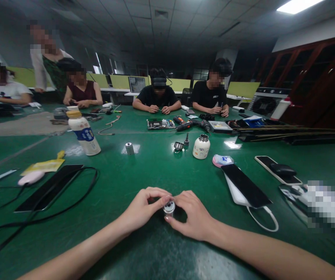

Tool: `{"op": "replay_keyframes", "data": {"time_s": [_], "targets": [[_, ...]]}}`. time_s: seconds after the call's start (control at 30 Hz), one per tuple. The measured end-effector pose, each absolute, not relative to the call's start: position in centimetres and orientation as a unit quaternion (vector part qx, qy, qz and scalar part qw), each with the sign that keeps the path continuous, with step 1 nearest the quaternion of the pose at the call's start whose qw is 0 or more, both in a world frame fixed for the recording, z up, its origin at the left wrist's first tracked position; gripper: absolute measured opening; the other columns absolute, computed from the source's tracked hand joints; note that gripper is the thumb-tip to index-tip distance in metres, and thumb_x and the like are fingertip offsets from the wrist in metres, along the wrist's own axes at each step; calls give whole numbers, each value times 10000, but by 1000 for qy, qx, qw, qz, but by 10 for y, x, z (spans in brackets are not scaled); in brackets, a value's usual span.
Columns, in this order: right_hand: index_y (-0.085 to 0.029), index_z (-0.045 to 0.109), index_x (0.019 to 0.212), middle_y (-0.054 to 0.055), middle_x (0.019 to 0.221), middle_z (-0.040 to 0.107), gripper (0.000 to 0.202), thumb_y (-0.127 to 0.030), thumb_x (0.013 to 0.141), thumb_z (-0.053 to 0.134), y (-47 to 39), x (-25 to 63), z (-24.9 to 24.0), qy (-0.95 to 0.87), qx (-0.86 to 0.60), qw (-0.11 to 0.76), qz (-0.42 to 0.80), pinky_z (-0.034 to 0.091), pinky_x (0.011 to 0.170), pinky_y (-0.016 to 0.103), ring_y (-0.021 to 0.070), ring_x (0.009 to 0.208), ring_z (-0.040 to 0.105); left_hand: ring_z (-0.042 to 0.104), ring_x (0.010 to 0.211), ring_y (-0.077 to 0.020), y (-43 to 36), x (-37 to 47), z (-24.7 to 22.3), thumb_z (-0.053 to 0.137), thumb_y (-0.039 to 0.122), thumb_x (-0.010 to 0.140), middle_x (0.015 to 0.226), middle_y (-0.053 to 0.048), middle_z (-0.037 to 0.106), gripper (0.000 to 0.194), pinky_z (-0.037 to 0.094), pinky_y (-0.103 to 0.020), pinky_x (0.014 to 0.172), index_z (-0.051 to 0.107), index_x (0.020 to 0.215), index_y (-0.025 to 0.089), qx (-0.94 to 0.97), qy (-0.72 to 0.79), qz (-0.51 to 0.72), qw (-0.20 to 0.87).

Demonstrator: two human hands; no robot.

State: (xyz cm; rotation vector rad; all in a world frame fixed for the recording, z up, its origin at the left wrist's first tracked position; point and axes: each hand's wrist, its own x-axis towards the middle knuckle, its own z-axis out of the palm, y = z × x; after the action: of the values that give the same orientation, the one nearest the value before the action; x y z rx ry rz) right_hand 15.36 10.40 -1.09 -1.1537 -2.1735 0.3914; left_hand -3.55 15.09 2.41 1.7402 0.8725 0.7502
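A small silver metal cylinder (pixel 169 209) stands near the front middle of the table, its round top face marked with dark holes. From the left, my left hand (pixel 147 208) pinches it, thumb at the upper rim and fingers curled behind. My right hand (pixel 195 214) closes on it from the other side, index finger at the top and thumb by the lower side. The fingers partly hide the cylinder's back. Farther off, a similar grey cylinder (pixel 129 148) stands upright. Beyond my right hand lie a dark metal cup-shaped piece (pixel 178 146) and a small dark tool part (pixel 186 140).
On the green table (pixel 120 179) are a tilted-looking bottle (pixel 83 134), a cream flask (pixel 201 147), a tablet (pixel 50 186) with black cable, and a phone (pixel 244 184) on a white block. Power drills (pixel 192 123) and a circuit board (pixel 160 124) lie farther back. Several people sit opposite.
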Motion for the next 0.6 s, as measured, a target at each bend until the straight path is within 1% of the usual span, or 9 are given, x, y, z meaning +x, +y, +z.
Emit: {"op": "replay_keyframes", "data": {"time_s": [0.1,0.27,0.3,0.37,0.43,0.47,0.53,0.6], "targets": [[-192,622,962,38,893,707,205,-341,825,652,105,154,-11,-825,-438,326,147,368,768,339,201,826,592,675,913,-230,151,-36,26,622,417,836,952,-66,757,278,501,-341,849,784,842,191,731,353,293,504],[-194,614,917,26,872,707,170,-322,814,658,104,153,-8,-825,-437,325,149,370,755,335,195,802,587,628,1016,-244,147,-37,28,621,400,850,994,-46,744,220,441,-398,948,784,850,252,778,375,275,422],[-196,614,916,26,879,709,165,-318,814,658,104,153,-7,-825,-437,325,150,371,759,335,196,806,588,614,1041,-248,145,-38,29,624,395,850,1018,-44,736,204,430,-409,960,781,867,265,787,378,276,402],[-202,617,924,23,897,714,157,-308,815,657,103,152,-6,-825,-436,325,153,371,768,336,197,818,591,577,1106,-254,143,-38,32,649,381,836,1118,-43,702,208,407,-426,989,753,990,287,797,385,301,356],[-210,620,949,19,919,717,164,-297,815,658,102,152,-6,-826,-434,326,153,371,773,337,197,827,592,559,1131,-251,142,-39,36,682,371,812,1189,-45,670,380,395,-433,1001,658,1185,300,795,387,337,322],[-213,620,953,17,919,717,167,-295,813,661,103,152,-6,-826,-434,325,152,370,772,337,197,826,592,566,1119,-246,142,-39,38,694,368,804,1178,-45,675,480,391,-437,1003,590,1267,299,794,385,348,318],[-211,620,939,18,908,714,166,-300,807,667,103,153,-7,-827,-435,325,150,370,765,336,197,819,591,601,1050,-238,142,-40,41,711,369,792,1056,-29,723,591,388,-447,994,499,1337,284,796,378,341,328],[-207,615,913,18,901,712,156,-306,806,670,104,153,-8,-827,-434,325,150,371,764,335,197,819,591,625,984,-238,142,-40,42,722,364,784,919,-8,755,614,384,-457,980,474,1337,267,803,377,315,338]]}}
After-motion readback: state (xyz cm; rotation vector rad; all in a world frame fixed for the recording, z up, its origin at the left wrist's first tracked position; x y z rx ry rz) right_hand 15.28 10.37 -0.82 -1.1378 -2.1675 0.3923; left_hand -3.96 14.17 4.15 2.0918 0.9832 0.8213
